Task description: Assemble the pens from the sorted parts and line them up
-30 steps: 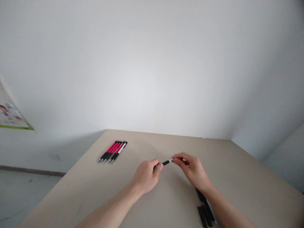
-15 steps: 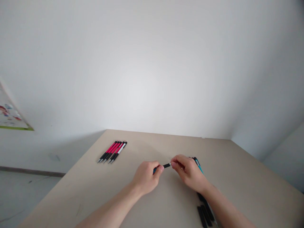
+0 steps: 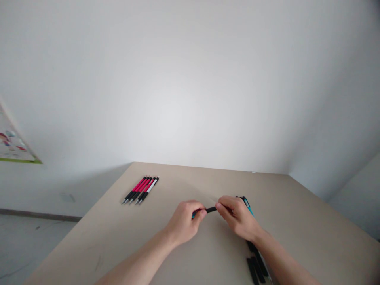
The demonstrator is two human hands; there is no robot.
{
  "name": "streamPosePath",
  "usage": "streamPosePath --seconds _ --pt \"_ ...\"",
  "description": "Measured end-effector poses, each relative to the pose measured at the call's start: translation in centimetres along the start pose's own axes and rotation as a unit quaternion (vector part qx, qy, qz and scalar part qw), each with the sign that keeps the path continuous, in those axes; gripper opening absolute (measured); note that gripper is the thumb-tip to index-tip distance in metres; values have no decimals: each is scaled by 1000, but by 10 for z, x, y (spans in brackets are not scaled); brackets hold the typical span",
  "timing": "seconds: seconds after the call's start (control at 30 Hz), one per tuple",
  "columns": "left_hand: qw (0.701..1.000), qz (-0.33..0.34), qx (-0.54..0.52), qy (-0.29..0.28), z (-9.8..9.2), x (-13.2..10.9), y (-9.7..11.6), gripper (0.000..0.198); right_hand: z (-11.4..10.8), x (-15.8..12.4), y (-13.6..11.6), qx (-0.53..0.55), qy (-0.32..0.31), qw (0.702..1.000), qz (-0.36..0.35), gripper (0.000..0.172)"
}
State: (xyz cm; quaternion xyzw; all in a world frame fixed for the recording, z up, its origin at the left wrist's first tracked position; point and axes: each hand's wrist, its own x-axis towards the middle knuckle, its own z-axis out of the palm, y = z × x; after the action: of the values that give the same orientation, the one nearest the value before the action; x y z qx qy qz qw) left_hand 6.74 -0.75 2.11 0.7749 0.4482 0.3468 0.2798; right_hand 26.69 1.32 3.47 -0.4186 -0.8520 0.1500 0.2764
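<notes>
My left hand (image 3: pixel 185 222) is closed round the blue body of a pen, and a bit of blue shows beside the thumb. The pen's black grip section (image 3: pixel 211 209) spans the gap between my two hands, roughly level. My right hand (image 3: pixel 236 217) pinches its far end between thumb and fingers, hiding the tip. Partly under my right hand and forearm lie blue pens (image 3: pixel 247 203) with black ends. Closer to me, several black tube-like pieces (image 3: pixel 255 270) lie beside my right forearm.
Several pens (image 3: pixel 141 190), red-bodied and one white, lie side by side at the table's back left, silver tips towards me. The beige table (image 3: pixel 178 184) meets a white wall (image 3: pixel 184 99). A poster (image 3: pixel 14 144) hangs at far left.
My right hand has shifted slightly right, its fingers now covering the pale tip that showed before. My left hand has moved slightly right along with the pen.
</notes>
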Motion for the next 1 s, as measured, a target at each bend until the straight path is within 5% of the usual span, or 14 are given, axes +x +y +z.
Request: streamPosePath --seconds 0.17,0.33,0.43,0.67,0.83,1.0 --pt "969 -117 -201 -82 6 1 -3 19 -2 0 0 28 -14 999 -21 41" --pt "855 -213 -426 -206 1 0 1 40 -1 -2 -4 133 -31 991 -18 51" --pt "816 -220 -472 -250 -3 -1 3 37 -1 -3 -8 184 -42 982 -21 54" --pt "816 -224 -485 -220 1 2 1 35 4 -4 -3 232 -36 972 -14 56" --pt "762 -253 -513 -303 -7 0 4 43 3 -3 1 242 -15 969 -39 56" --pt "819 -255 -455 -240 -4 0 4 33 3 -2 -5 223 -19 974 -38 55"
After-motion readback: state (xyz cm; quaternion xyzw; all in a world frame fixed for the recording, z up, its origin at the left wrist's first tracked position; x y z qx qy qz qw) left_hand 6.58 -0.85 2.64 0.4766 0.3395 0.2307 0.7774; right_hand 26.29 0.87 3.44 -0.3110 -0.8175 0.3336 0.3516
